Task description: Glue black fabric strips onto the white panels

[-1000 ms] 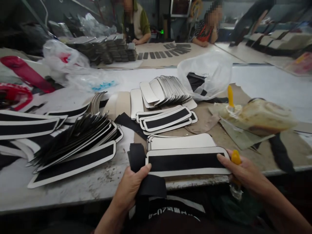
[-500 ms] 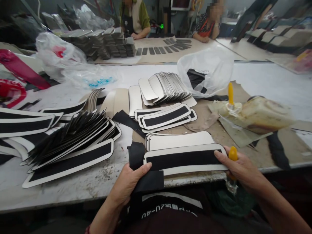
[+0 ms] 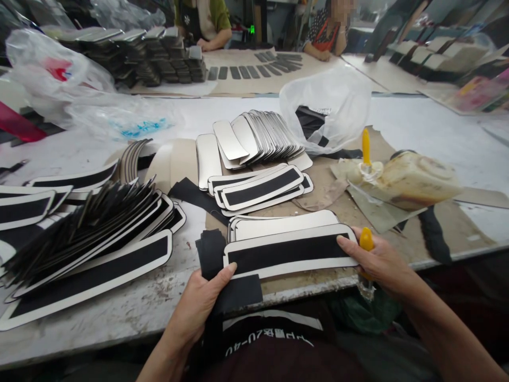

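Held in front of me is a curved white panel [image 3: 242, 268] with a black strip along its middle. My left hand [image 3: 204, 297] pinches its left end, thumb on top at the corner. Black fabric strips [image 3: 240, 295] lie beside and under that hand; whether its fingers also grip them is hidden. My right hand [image 3: 376, 260] pinches the right end, thumb on top. It also keeps a yellow-handled brush [image 3: 366, 240] between its fingers, whitish end pointing down. Just behind the panel lies a short stack of white pieces [image 3: 282, 225].
Fanned black-and-white panels [image 3: 99, 239] cover the table's left. Behind the held panel are more panels [image 3: 262, 188] and a white fan [image 3: 266, 140]. A glue-stained container [image 3: 421, 178] with a yellow handle [image 3: 366, 146] stands right, near a plastic bag [image 3: 330, 111]. Two people sit opposite.
My view has turned slightly, so the whole scene sits further left and a little higher. Both hands keep the same hold on the panel, and the brush stays in my right hand.
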Tool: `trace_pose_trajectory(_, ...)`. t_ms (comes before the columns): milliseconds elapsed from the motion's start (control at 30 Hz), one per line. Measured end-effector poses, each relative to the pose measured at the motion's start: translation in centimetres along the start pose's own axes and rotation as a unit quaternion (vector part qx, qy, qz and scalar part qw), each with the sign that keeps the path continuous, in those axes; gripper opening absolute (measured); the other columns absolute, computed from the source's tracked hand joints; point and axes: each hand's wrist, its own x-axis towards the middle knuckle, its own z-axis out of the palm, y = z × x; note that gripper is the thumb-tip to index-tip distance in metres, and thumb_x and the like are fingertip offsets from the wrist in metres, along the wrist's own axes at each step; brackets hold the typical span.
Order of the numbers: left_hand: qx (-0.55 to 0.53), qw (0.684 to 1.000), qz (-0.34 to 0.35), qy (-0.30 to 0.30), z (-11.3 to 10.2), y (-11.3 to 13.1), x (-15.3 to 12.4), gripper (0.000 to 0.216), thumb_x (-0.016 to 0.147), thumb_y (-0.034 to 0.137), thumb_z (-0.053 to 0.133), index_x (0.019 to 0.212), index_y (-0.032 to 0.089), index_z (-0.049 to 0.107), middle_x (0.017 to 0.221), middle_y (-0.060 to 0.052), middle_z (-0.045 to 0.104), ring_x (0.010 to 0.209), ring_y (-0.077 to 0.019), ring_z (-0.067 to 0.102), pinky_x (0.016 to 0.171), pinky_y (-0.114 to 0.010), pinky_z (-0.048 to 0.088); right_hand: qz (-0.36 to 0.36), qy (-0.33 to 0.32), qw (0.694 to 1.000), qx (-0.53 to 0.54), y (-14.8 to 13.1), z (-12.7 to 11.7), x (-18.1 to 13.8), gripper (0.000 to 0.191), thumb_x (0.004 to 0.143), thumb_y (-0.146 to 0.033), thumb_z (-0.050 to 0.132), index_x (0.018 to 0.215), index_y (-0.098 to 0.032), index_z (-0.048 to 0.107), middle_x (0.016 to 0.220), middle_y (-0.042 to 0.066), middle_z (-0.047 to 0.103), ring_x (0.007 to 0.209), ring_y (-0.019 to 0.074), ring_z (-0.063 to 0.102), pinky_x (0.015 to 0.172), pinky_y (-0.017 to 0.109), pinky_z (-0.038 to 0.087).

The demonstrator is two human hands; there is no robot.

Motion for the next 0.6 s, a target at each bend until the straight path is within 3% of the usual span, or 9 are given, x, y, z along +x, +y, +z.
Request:
trace_pose_trajectory(300,-0.02,0.999,0.021,0.018,-0.5,-0.6,0.4,0.029,0.067,0.029,0.074,0.087,0.011,0.064,0.076,-0.009,0.073,0.062,-0.0233,0.068,0.059,-0.031,0.056,0.01,-0.034,0.999,-0.014,0.6,-0.1,0.5,0.037,0.081,-0.055,0.051,0.088,-0.02,0.057,0.074,0.004,0.064,0.068,0.0204,0.058,0.059,0.03,0.046)
trace_pose_trajectory(467,-0.018,0.999,-0.029,0.023,-0.9,-0.3,0.1,0.035,0.061,0.027,0.078,0.091,0.014,0.065,0.068,-0.007,0.072,0.054,-0.023,0.066,0.05,-0.029,0.054,-0.001,-0.063,0.997,0.055,0.3,-0.2,0.4,0.033,0.083,-0.051,0.05,0.084,-0.019,0.056,0.072,0.001,0.057,0.061,0.0144,0.051,0.054,0.025,0.042)
trace_pose_trajectory(600,-0.018,0.996,-0.077,0.036,-1.1,-0.1,0.3,0.04,0.063,0.028,0.077,0.099,0.016,0.063,0.063,-0.004,0.071,0.048,-0.0228,0.064,0.048,-0.03,0.054,0.01,-0.067,0.988,0.136,0.1,-0.2,0.3,0.033,0.082,-0.05,0.054,0.077,-0.017,0.052,0.06,-0.005,0.044,0.049,0.0079,0.038,0.043,0.02,0.032)
